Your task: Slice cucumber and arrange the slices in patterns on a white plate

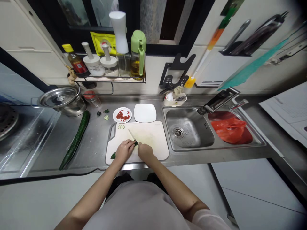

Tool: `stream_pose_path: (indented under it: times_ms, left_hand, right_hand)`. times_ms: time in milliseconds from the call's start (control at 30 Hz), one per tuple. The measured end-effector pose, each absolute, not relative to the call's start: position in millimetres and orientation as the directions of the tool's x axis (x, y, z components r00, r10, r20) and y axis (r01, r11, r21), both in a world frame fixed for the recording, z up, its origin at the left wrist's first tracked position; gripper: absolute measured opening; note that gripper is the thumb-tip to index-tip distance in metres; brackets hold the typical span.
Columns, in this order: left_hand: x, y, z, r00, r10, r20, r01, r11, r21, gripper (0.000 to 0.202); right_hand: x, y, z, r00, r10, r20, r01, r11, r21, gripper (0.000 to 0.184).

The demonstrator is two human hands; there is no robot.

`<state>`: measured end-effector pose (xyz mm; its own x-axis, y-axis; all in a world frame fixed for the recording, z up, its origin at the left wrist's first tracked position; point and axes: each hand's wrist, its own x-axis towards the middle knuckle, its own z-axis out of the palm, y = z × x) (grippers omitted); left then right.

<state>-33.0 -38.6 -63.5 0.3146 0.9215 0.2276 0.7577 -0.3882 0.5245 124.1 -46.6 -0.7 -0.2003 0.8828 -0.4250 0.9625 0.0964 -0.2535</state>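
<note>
On the white cutting board (157, 137), my right hand (146, 152) is closed around the handle of a knife (131, 134), whose blade points up and to the left. My left hand (125, 150) presses its fingers on a small dark green piece of cucumber (136, 143) beside the blade. Another cucumber piece (113, 155) lies by my left wrist. Two pale cucumber slices (121, 126) rest near the board's upper left corner. Behind the board stand a plate of chopped red bits (122, 115) and a bare white square plate (145, 113).
A whole cucumber (76, 140) lies at left, near a lidded steel pot (62, 99) and a red-capped jar (92, 98). Cucumber scraps (106, 118) sit on the counter. At right is a double sink (189, 127) with a red plastic bag (229, 127). Bottles fill a rack (110, 79) above.
</note>
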Motion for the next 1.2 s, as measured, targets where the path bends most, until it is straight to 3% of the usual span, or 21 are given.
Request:
stream_pose_path:
  times_ms: [267, 500, 1200]
  left_hand:
    - [-32.7, -38.3, -63.1, 0.304, 0.926, 0.223, 0.757, -0.377, 0.534, 0.026]
    - [-33.4, -36.9, -66.6, 0.305, 0.925, 0.228, 0.756, -0.381, 0.532, 0.026]
    - [-32.6, -38.8, -63.0, 0.304, 0.928, 0.215, 0.762, -0.373, 0.529, 0.027]
  right_hand:
    - [130.4, -55.4, -1.2, -0.185, 0.877, -0.444, 0.967, 0.083, -0.239, 0.028]
    - [143.5, -73.6, 9.1, -0.138, 0.819, -0.557, 0.981, 0.035, -0.192, 0.025]
    - [118.8, -37.2, -14.1, -0.204, 0.884, -0.421, 0.959, 0.095, -0.267, 0.026]
